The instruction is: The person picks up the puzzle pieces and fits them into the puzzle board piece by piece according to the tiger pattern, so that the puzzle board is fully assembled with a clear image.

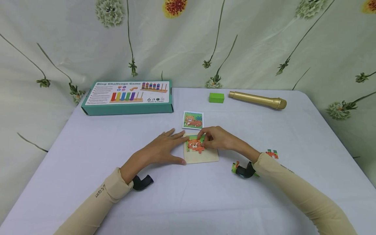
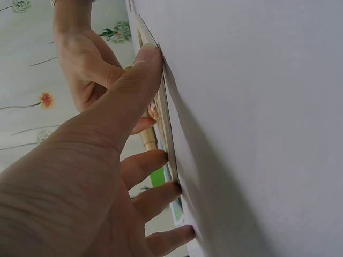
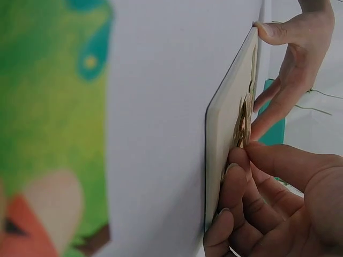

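Observation:
A square wooden puzzle board [image 1: 208,157] lies mid-table, with tiger puzzle pieces [image 1: 194,145] laid in its upper left part. My left hand [image 1: 163,147] is spread along the board's left edge, thumb at the near corner and fingertips [image 2: 170,188] at the far side. My right hand [image 1: 218,137] reaches over the board's upper right. Its thumb and index finger pinch a puzzle piece [image 3: 244,126] at the board's surface, mostly hidden by the fingers. Just beyond the board is a tiger picture card [image 1: 193,120].
Loose puzzle pieces [image 1: 272,154] lie right of the board, some partly hidden by the right sleeve and its black wrist mount [image 1: 246,170]. At the back stand a teal game box [image 1: 129,109], a green block [image 1: 216,98] and a gold microphone [image 1: 257,99].

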### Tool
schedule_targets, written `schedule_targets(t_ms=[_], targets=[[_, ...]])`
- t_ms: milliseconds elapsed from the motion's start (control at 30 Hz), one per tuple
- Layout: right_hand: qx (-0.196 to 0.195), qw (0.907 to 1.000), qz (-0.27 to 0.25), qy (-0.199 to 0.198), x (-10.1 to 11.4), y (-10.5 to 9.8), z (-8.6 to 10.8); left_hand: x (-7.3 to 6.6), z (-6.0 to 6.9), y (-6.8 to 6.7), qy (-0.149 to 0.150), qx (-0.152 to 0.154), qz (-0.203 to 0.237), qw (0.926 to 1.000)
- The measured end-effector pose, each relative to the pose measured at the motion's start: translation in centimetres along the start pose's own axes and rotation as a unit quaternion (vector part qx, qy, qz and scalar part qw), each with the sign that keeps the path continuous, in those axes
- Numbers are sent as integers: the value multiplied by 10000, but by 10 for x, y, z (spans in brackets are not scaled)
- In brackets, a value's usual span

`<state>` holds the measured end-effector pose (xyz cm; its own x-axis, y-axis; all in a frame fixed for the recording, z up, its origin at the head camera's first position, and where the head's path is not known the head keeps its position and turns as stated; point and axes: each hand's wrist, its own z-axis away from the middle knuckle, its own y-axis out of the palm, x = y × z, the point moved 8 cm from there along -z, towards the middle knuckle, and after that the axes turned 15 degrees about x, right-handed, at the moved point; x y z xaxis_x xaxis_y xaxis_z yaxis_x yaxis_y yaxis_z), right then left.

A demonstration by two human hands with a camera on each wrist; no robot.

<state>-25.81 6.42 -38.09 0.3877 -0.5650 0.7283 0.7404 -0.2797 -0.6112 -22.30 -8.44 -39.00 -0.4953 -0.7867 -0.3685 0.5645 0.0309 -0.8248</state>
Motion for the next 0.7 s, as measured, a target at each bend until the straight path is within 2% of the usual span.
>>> schedule_targets(t_ms=[700], targets=[[-79, 9999, 90, 4, 0, 0, -1, 1, 0, -1, -53, 7, -38, 10000]])
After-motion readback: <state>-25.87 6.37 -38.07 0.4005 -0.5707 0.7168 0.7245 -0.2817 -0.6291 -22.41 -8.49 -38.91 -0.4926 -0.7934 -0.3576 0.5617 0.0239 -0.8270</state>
